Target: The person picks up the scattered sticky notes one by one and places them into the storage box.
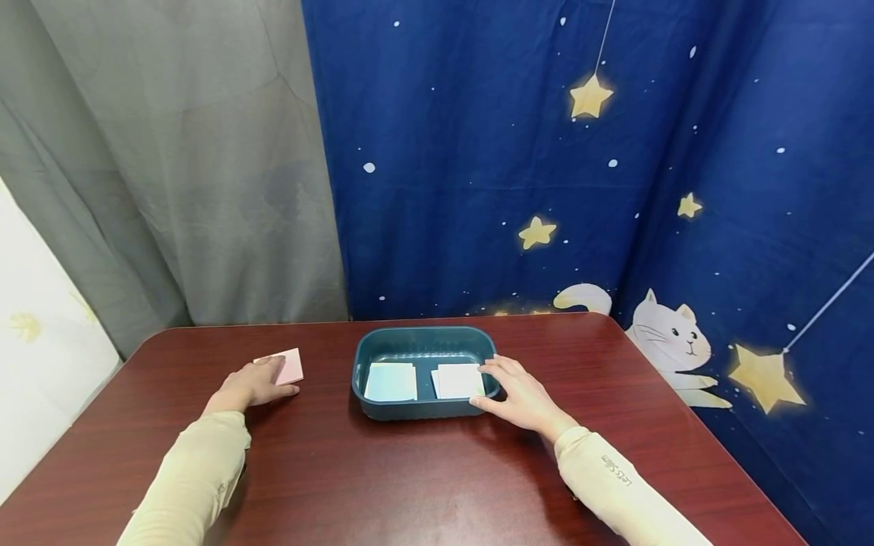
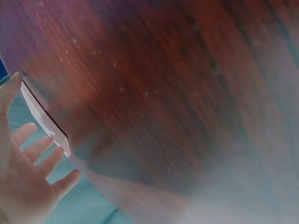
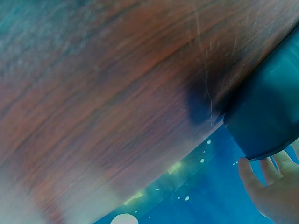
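Observation:
My left hand is over a pink pad of paper notes lying on the table's left part. In the left wrist view that pad shows edge-on, the spread fingers of the hand at its side and the thumb near one end. A dark teal rectangular tray stands in the middle. Inside it lie a pale blue note pad on the left and a whitish note pad on the right. My right hand rests at the tray's right end, fingertips over the rim.
The reddish-brown wooden table has rounded far corners. Behind it hang a grey curtain and a blue curtain with stars and a white cat.

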`<state>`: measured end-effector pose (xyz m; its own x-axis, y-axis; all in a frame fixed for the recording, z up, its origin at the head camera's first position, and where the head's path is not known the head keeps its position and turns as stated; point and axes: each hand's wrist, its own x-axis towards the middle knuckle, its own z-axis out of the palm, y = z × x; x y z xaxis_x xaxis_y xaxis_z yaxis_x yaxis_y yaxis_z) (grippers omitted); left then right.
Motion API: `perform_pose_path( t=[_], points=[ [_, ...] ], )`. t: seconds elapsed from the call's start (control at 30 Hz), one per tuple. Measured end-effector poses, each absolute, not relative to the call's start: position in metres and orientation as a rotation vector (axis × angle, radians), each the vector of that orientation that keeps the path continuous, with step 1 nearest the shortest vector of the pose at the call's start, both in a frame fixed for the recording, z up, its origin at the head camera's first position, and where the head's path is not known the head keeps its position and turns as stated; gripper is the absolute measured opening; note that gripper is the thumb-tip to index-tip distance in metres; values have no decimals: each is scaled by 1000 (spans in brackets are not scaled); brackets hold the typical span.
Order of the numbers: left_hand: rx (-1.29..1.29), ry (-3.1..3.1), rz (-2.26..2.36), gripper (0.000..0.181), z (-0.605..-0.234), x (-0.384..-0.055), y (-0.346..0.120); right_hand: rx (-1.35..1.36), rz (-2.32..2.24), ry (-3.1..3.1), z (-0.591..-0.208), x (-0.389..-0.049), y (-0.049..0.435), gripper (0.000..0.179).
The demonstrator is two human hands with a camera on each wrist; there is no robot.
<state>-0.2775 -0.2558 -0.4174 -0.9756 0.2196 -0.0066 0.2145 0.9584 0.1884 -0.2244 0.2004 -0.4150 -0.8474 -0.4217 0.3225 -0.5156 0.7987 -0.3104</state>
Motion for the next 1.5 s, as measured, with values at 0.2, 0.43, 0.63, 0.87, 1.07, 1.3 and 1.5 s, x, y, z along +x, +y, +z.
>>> perform_pose_path(
  t=[0.2, 0.43, 0.63, 0.87, 1.07, 1.3, 1.5],
  points=[
    [372, 3116, 264, 78, -418, -277, -257, 730, 584, -2749, -415, -224, 200, 64],
    [405, 3151, 212, 70, -421, -279, -261, 733, 580, -2746, -416, -225, 200, 65],
    [428, 3183, 204, 63, -423, -283, -262, 731, 577, -2744, -417, -225, 201, 66],
    [409, 3188, 249, 62, -422, -284, -263, 737, 588, -2734, -416, -225, 201, 66],
    [418, 3210, 217, 64, -422, -282, -263, 732, 589, -2742, -416, -225, 201, 66],
    [417, 3188, 305, 73, -422, -281, -265, 736, 599, -2745, -416, -225, 200, 66],
    [441, 3225, 244, 70, -427, -282, -266, 735, 593, -2748, -416, -225, 200, 65]
  ],
)
